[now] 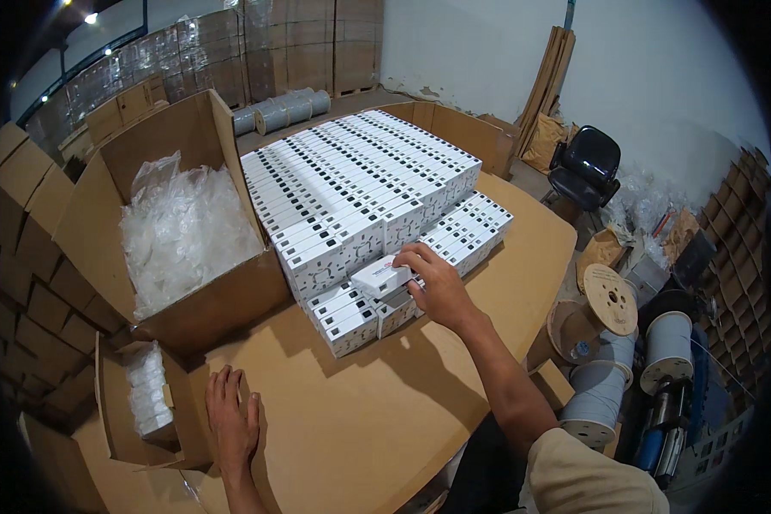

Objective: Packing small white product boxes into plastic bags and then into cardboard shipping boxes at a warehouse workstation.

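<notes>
My right hand (433,278) grips a small white carton (380,277) at its right end, fingers closed round it. That carton lies flat across the lower front row of a big block of like white cartons (351,184), set tightly side by side with dark squares on their ends. On the cardboard-covered table (360,420), my left hand (232,420) lies flat with its fingers stretched out, holding nothing. Just left of it stands an open small cardboard box (188,420) with clear plastic-wrapped pieces (149,390) inside.
A large open cardboard box (223,295) full of clear plastic bags (184,236) stands at the left of the carton block. Cable spools (610,300) crowd the floor at right, near a black chair (586,164). Stacked brown boxes (34,283) line the far left.
</notes>
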The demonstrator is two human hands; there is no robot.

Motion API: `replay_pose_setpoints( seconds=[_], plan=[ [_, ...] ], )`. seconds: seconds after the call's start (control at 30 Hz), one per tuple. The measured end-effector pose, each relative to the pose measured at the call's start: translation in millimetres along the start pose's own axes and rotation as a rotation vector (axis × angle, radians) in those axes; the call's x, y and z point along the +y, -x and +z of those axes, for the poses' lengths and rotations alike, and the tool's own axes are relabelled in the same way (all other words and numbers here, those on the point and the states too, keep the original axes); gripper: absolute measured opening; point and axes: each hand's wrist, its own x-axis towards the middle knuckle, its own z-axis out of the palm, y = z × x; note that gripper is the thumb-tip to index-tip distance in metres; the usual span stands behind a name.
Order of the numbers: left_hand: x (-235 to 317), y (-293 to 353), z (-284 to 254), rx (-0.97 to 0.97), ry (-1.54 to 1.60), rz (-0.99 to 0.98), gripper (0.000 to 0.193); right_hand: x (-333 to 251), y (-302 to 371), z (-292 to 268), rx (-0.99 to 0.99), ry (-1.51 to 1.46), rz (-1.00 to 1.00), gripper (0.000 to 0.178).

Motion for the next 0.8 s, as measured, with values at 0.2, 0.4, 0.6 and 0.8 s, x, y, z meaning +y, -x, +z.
replay_pose_setpoints(
  seconds=[0.2,0.4,0.6,0.8],
  plan=[
    [10.9,-0.6,-12.0,0.062,0.316,-0.054,0.032,-49.9,4.0,-3.0,0.052,-0.118,-0.076,0.039],
    [20.3,-6.3,-25.1,0.106,0.629,-0.162,0.021,-107.5,1.3,17.6,-0.097,-0.291,-0.098,0.036],
    [1.5,-1.9,-24.0,0.117,0.807,-0.236,0.022,-150.4,5.0,67.5,-0.181,-0.375,-0.166,0.035],
    [-2.9,0.6,-34.9,0.112,1.021,-0.302,0.029,-179.0,9.4,114.3,-0.267,-0.411,-0.227,0.034]
  ],
)
